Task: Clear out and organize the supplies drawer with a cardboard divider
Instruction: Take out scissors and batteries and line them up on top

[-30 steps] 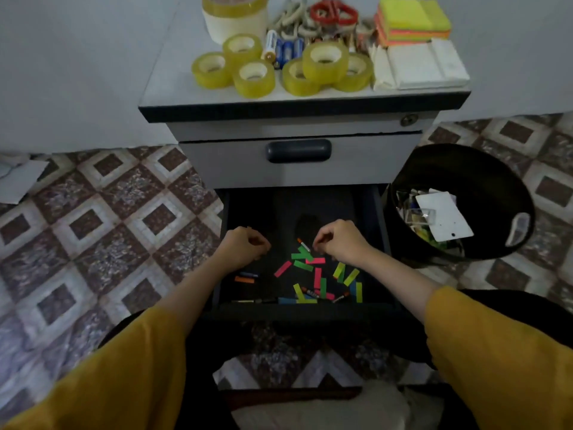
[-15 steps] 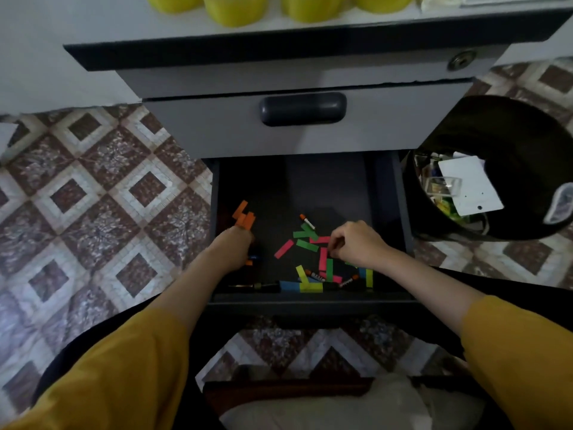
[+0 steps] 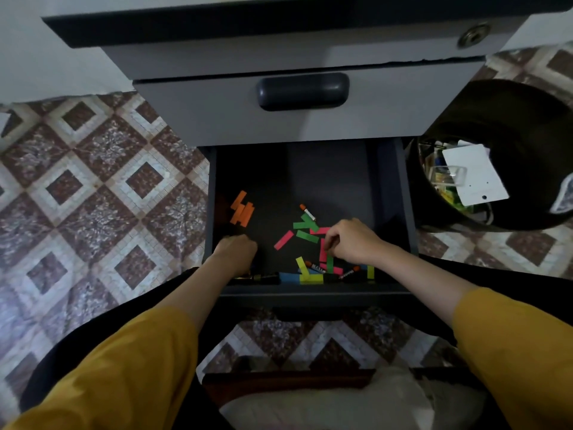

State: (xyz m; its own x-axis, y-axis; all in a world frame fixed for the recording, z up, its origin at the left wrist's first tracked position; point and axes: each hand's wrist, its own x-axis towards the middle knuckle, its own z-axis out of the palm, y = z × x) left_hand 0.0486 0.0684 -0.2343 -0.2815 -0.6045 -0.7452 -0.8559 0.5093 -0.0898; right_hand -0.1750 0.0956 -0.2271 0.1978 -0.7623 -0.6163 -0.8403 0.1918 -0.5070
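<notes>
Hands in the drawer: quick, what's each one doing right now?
Left hand: fingers curled; holding anything cannot be told.
Right hand: pinching a pink strip.

**Home office corner**

I sit on a patterned tiled floor (image 3: 93, 197) before a grey metal office cabinet (image 3: 217, 113) with a key lock (image 3: 473, 34). Its open drawer (image 3: 310, 293) holds paper strips (image 3: 283, 239) and markers (image 3: 316, 267); a black waste bin (image 3: 511, 113) of scraps stands beside it.
</notes>
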